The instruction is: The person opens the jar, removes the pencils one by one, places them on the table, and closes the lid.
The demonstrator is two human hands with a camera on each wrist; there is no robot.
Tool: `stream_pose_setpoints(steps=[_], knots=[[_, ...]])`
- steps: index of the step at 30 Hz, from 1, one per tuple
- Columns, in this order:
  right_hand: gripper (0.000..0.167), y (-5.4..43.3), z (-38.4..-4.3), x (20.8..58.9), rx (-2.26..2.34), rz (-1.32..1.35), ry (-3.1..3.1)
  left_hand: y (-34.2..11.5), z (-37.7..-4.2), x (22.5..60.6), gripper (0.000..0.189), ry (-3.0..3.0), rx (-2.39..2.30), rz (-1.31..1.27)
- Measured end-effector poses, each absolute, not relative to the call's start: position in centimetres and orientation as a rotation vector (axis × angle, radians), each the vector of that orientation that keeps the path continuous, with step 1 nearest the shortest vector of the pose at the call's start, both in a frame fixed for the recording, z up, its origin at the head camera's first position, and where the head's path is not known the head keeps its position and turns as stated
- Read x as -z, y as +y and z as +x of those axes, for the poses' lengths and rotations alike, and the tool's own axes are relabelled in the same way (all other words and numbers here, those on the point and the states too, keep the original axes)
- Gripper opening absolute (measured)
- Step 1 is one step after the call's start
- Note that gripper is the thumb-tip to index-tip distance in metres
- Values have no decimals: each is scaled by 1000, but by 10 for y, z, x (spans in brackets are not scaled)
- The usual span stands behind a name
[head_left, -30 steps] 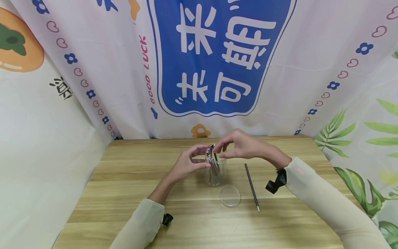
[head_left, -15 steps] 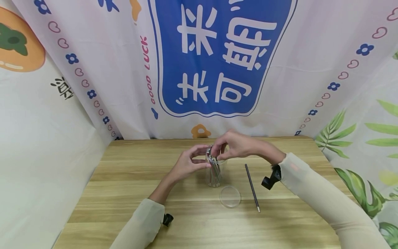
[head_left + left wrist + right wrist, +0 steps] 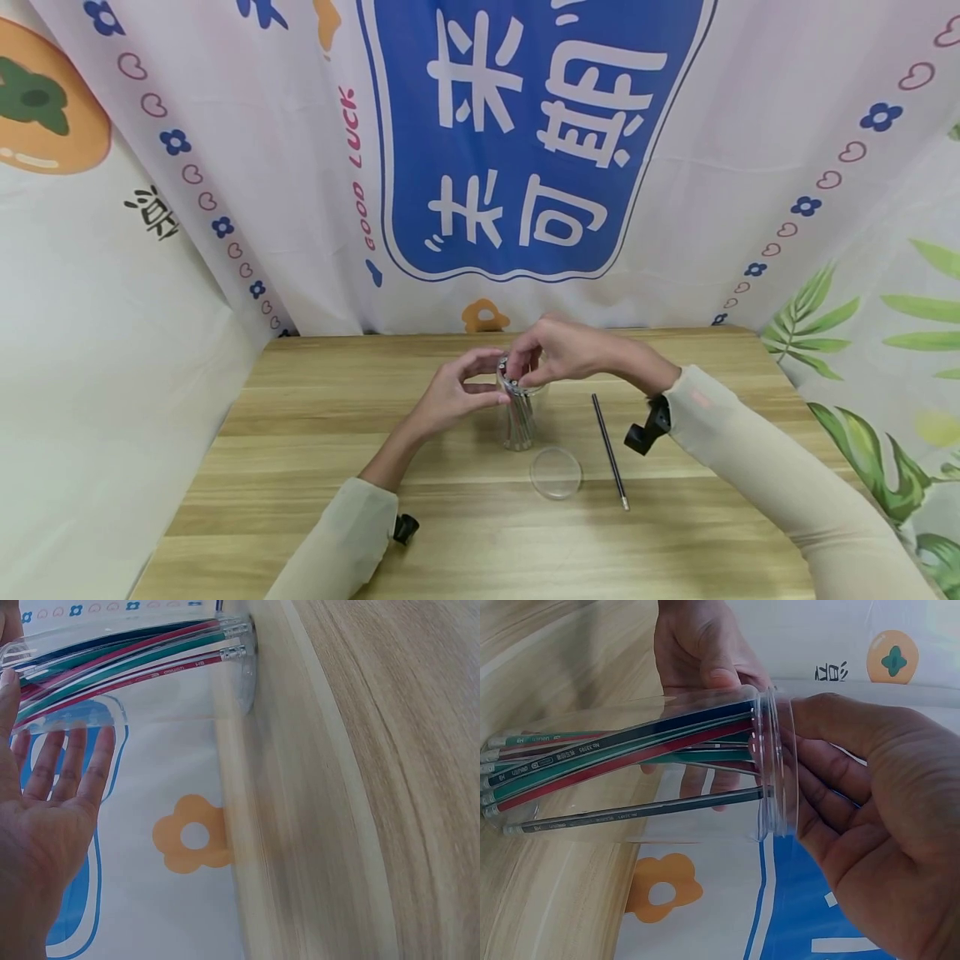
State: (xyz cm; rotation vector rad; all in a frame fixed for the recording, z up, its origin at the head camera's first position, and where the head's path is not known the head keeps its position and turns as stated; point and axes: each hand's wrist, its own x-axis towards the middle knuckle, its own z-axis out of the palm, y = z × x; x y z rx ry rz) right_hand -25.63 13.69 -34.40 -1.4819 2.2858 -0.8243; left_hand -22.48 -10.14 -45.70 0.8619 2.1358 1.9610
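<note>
A clear plastic jar (image 3: 570, 825) stands upright on the table, holding several dark, green and red pencils (image 3: 630, 754), their eraser ends at the bottom. My left hand (image 3: 453, 387) grips the jar near its top, thumb on one side and fingers on the other; the left wrist view shows those fingers (image 3: 71, 761) behind the clear wall. At the jar's mouth is my right hand (image 3: 566, 350), its fingers bent and reaching inside the rim among the pencil ends. The rim and the hand hide the fingertips, so whether they pinch a pencil is unclear.
A round clear lid (image 3: 556, 473) lies flat in front of the jar. To its right a single dark pencil (image 3: 610, 450) with a white eraser rests on the wooden table (image 3: 300, 500). A printed curtain (image 3: 315, 183) hangs behind the table's far edge.
My right hand has moved left and slightly down, its fingers going from just above the jar's mouth into it. The pencil tops have shifted a little. My left hand keeps its place.
</note>
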Motion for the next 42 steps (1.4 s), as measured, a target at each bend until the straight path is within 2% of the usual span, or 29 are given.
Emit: stream_pose_setpoints(steps=[22, 42], knots=[[10, 135, -256, 343, 824, -1439, 2257, -101, -225, 458, 61, 2138, -1967, 886], [9, 143, -257, 352, 1047, -1429, 2219, -101, -225, 458, 61, 2138, -1973, 875]])
